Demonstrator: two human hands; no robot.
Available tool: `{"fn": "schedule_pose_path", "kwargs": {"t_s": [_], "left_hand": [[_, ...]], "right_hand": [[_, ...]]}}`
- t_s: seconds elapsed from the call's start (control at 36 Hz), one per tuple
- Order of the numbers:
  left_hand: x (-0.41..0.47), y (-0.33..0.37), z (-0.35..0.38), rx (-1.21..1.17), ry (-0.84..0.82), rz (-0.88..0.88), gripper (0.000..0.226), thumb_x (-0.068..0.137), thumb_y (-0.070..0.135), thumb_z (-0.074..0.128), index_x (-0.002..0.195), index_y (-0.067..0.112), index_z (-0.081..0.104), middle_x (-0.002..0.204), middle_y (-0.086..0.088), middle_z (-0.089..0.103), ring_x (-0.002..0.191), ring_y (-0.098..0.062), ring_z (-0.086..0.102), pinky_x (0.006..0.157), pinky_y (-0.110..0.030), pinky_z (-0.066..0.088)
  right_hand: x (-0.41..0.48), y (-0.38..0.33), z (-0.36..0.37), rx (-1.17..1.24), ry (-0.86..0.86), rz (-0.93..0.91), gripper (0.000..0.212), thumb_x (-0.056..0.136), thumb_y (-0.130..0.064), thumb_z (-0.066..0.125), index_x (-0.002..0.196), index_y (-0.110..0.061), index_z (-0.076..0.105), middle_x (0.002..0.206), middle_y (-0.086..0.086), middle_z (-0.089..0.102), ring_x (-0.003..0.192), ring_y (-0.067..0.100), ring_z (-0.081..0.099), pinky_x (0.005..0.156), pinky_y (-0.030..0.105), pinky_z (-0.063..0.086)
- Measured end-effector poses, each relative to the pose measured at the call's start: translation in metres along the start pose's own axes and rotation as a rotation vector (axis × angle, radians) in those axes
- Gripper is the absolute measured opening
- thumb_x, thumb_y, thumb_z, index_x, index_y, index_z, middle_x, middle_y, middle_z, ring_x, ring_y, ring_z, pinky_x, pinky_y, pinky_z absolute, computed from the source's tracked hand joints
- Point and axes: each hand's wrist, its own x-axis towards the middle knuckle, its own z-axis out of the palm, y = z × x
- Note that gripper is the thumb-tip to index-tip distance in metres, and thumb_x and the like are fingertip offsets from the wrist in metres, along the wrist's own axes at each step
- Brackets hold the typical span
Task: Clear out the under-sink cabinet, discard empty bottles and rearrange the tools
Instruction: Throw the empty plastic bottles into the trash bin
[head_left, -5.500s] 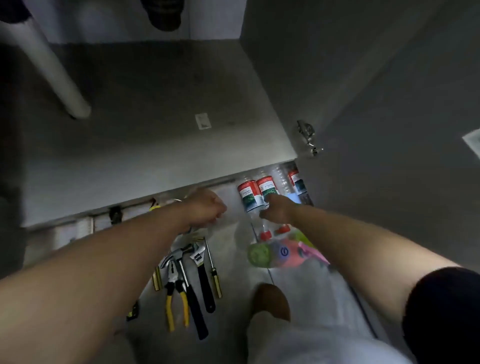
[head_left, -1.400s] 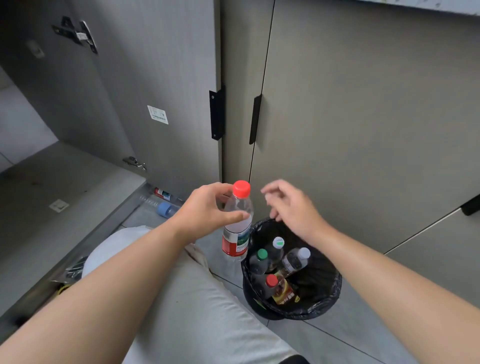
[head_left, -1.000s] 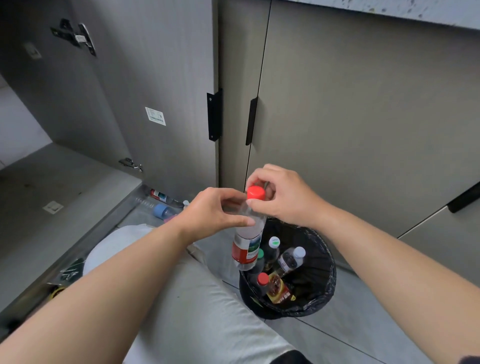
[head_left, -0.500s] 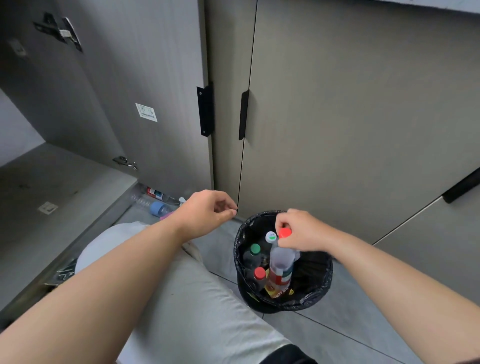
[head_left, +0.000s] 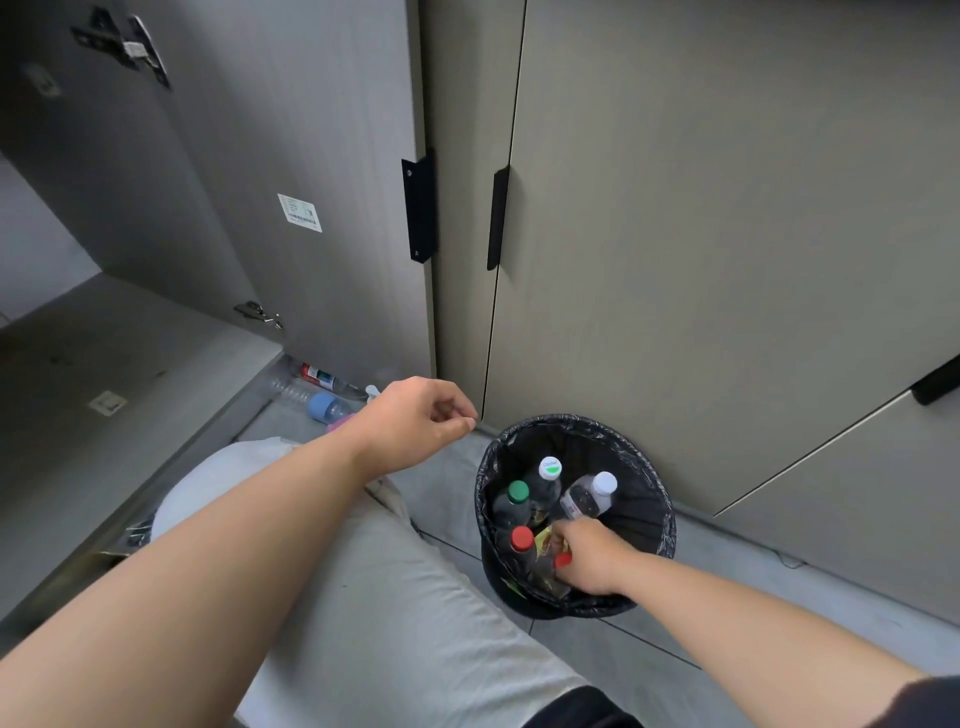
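Observation:
A black-lined bin (head_left: 657, 499) stands on the floor against the closed cabinet doors and holds several capped bottles. My right hand (head_left: 589, 564) is down inside the bin, fingers curled round the neck of a clear red-capped bottle (head_left: 562, 560), most of which my hand hides. My left hand (head_left: 415, 426) hovers left of the bin rim with loosely curled fingers, holding nothing. More bottles (head_left: 324, 405) lie on the floor by the open cabinet (head_left: 104, 364).
The open cabinet door (head_left: 249, 182) stands at the left, with tools (head_left: 137, 530) barely visible below the cabinet's front edge. My knee in light shorts (head_left: 332, 571) fills the lower centre. Grey tiled floor (head_left: 727, 597) extends right of the bin.
My left hand let go of the red-capped bottle and drew back left. My right hand took it by the cap and lowered it down into the bin.

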Motion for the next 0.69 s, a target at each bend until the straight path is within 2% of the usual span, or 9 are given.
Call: {"fn": "schedule_pose_path", "kwargs": {"t_s": [0.08,0.17,0.22,0.33,0.39,0.44,0.56,0.64,0.69], "left_hand": [[-0.001,0.001,0.000,-0.024,-0.007,0.001,0.006,0.091,0.035,0.070,0.092,0.034,0.075,0.081,0.021,0.069,0.079,0.008,0.062,0.067,-0.004,0.041],[-0.001,0.001,-0.001,-0.042,-0.004,-0.006,0.005,0.091,0.037,0.069,0.088,0.037,0.073,0.078,0.026,0.067,0.079,0.010,0.061,0.064,-0.002,0.041],[-0.001,0.001,-0.004,-0.045,0.021,-0.017,0.005,0.090,0.036,0.068,0.088,0.036,0.073,0.078,0.024,0.068,0.078,0.009,0.062,0.064,-0.004,0.040],[0.000,-0.004,-0.026,-0.155,0.066,-0.098,0.006,0.090,0.036,0.068,0.088,0.035,0.074,0.082,0.014,0.071,0.075,-0.004,0.065,0.071,-0.024,0.052],[-0.001,-0.011,-0.044,-0.252,0.044,-0.146,0.006,0.092,0.037,0.069,0.092,0.033,0.074,0.085,0.004,0.072,0.070,-0.010,0.066,0.063,-0.028,0.055],[-0.003,-0.026,-0.064,-0.339,0.051,-0.187,0.010,0.095,0.033,0.069,0.096,0.026,0.075,0.085,-0.001,0.073,0.063,-0.004,0.067,0.060,-0.023,0.052],[-0.015,-0.080,-0.095,-0.483,0.148,-0.346,0.014,0.099,0.025,0.065,0.105,0.016,0.074,0.097,-0.003,0.077,0.080,-0.006,0.072,0.075,-0.027,0.052],[-0.031,-0.134,-0.103,-0.496,0.209,-0.491,0.015,0.100,0.018,0.058,0.105,0.014,0.071,0.100,-0.003,0.075,0.083,-0.011,0.069,0.069,-0.025,0.050],[-0.043,-0.169,-0.104,-0.464,0.197,-0.553,0.013,0.100,0.016,0.057,0.102,0.016,0.070,0.101,-0.005,0.073,0.082,-0.013,0.067,0.065,-0.024,0.047]], "right_hand": [[0.002,-0.003,-0.002,-0.021,-0.028,0.001,0.009,0.082,-0.030,0.061,0.086,-0.025,0.056,0.100,0.002,0.063,0.094,0.024,0.062,0.076,0.029,0.048],[0.003,-0.009,-0.010,-0.108,-0.106,0.015,0.015,0.080,-0.037,0.060,0.089,-0.024,0.058,0.101,-0.001,0.067,0.096,0.024,0.064,0.084,0.032,0.054],[0.005,-0.016,-0.022,-0.190,-0.153,0.039,0.022,0.079,-0.038,0.058,0.095,-0.022,0.061,0.104,0.001,0.069,0.098,0.026,0.065,0.087,0.037,0.056],[0.011,-0.037,-0.056,-0.304,-0.170,0.033,0.030,0.081,-0.045,0.056,0.101,-0.023,0.057,0.106,0.001,0.063,0.102,0.027,0.061,0.087,0.040,0.054],[0.013,-0.052,-0.075,-0.317,-0.119,-0.018,0.032,0.082,-0.050,0.056,0.105,-0.028,0.057,0.106,-0.005,0.059,0.102,0.023,0.060,0.087,0.039,0.051],[0.016,-0.071,-0.093,-0.264,-0.054,-0.094,0.031,0.083,-0.053,0.060,0.107,-0.033,0.059,0.102,-0.013,0.061,0.095,0.015,0.062,0.087,0.038,0.053],[0.030,-0.118,-0.123,-0.082,0.049,-0.249,0.015,0.086,-0.045,0.065,0.098,-0.036,0.063,0.088,-0.018,0.067,0.076,-0.002,0.062,0.078,0.026,0.052],[0.052,-0.161,-0.136,-0.003,0.081,-0.383,0.007,0.089,-0.036,0.068,0.095,-0.035,0.065,0.091,-0.015,0.066,0.081,-0.001,0.062,0.077,0.017,0.049],[0.074,-0.191,-0.139,0.018,0.065,-0.436,0.007,0.090,-0.029,0.070,0.096,-0.032,0.067,0.095,-0.012,0.066,0.086,0.002,0.062,0.082,0.018,0.049]]}}
